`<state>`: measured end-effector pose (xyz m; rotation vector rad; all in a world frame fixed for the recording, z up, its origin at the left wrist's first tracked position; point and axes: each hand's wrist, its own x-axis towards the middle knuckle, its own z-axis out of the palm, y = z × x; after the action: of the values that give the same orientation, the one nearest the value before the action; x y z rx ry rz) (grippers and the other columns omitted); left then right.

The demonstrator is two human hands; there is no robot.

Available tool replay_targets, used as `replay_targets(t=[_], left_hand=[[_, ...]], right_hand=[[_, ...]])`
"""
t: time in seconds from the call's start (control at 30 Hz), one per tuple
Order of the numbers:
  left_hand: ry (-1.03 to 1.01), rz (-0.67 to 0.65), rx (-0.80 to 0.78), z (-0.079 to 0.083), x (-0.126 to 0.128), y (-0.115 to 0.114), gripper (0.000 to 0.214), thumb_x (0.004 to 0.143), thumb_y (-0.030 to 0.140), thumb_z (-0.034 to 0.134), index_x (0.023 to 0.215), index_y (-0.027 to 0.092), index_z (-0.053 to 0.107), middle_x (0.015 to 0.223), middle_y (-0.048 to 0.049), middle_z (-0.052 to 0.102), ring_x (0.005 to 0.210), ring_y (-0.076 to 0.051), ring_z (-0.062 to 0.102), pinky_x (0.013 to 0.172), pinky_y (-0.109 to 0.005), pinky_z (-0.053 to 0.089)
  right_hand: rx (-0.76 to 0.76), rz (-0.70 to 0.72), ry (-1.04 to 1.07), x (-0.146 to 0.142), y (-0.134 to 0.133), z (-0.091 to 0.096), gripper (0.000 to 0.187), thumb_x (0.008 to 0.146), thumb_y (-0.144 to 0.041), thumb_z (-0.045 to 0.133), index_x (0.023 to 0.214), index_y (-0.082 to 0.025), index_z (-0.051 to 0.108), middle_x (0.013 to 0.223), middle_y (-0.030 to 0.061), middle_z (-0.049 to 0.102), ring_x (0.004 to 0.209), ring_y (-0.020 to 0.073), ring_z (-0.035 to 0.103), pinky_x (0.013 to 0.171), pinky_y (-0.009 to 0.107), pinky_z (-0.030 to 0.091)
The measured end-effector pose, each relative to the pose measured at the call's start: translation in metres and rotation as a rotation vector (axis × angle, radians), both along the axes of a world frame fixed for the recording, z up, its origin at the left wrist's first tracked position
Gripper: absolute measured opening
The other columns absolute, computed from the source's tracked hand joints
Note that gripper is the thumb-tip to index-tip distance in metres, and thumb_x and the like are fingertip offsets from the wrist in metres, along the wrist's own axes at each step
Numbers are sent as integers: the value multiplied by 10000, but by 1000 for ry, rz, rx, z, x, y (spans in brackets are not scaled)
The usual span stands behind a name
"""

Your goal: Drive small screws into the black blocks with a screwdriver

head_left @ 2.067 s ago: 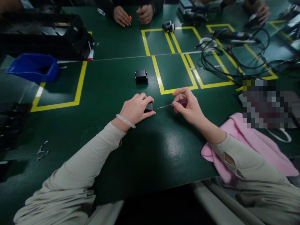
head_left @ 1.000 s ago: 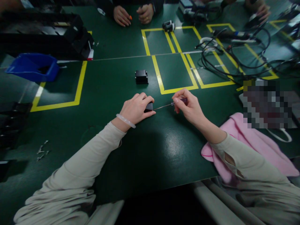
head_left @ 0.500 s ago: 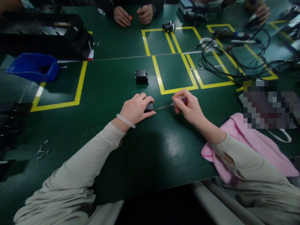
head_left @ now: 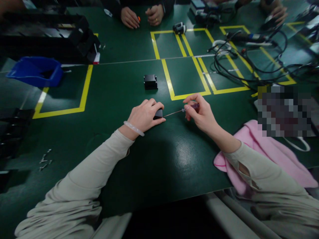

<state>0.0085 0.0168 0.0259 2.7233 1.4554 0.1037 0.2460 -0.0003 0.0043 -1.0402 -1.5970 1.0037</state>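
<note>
On the green table, my left hand is closed round a small black block, most of it hidden under the fingers. My right hand grips a screwdriver by its purplish, see-through handle. The thin shaft points left, and its tip meets the near right corner of the block beside my left thumb. Exactly what the tip touches is too small to make out. A second black block with shiny ends stands a little beyond my left hand.
Left are a blue bin, black racks and several small metal pieces. To the right lie a pink cloth and tangled black cables. Another person's hands rest across the table, near a black-and-white cylindrical part.
My right hand's fingers have shifted slightly on the screwdriver handle. The left hand, the block and the screwdriver tip stay where they were.
</note>
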Motion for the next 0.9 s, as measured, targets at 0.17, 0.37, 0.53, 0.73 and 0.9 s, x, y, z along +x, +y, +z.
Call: replay_targets(t=[0.17, 0.37, 0.53, 0.73, 0.9], left_hand=[[-12, -7, 7, -1, 0, 0, 387, 897, 506, 653, 1173, 243, 588, 1144, -68, 600, 1050, -245, 572, 674, -302, 470], [-4, 9, -18, 1, 1, -1, 387, 901, 506, 647, 1182, 246, 585, 1153, -72, 601, 1065, -242, 567, 684, -295, 473], [-5, -3, 7, 0, 0, 0, 383, 897, 510, 651, 1167, 246, 587, 1136, -64, 600, 1042, -240, 574, 646, -294, 461], [-11, -19, 23, -1, -1, 0, 384, 898, 510, 650, 1170, 245, 586, 1131, -64, 603, 1031, -242, 582, 633, -293, 451], [-11, -7, 12, 0, -1, 0, 385, 897, 506, 654, 1174, 246, 589, 1140, -66, 603, 1043, -241, 579, 640, -294, 455]], right_hand=[[-12, 9, 36, 0, 0, -1, 285, 908, -470, 670, 1018, -250, 527, 698, -54, 551, 499, 100, 526, 480, 272, 431], [-16, 8, 29, -1, 0, -1, 252, 934, -478, 631, 985, -254, 526, 588, -79, 489, 453, 104, 492, 460, 271, 401], [-26, 12, 41, 0, -1, 0, 272, 914, -467, 662, 1031, -263, 527, 701, -53, 524, 510, 110, 530, 484, 283, 429], [-19, 26, 16, 1, 0, 0, 208, 947, -437, 622, 976, -248, 542, 600, -76, 499, 466, 100, 503, 487, 273, 415], [-8, 32, 52, 0, -1, 2, 214, 940, -419, 637, 1019, -242, 545, 667, -62, 531, 494, 99, 524, 488, 272, 421]])
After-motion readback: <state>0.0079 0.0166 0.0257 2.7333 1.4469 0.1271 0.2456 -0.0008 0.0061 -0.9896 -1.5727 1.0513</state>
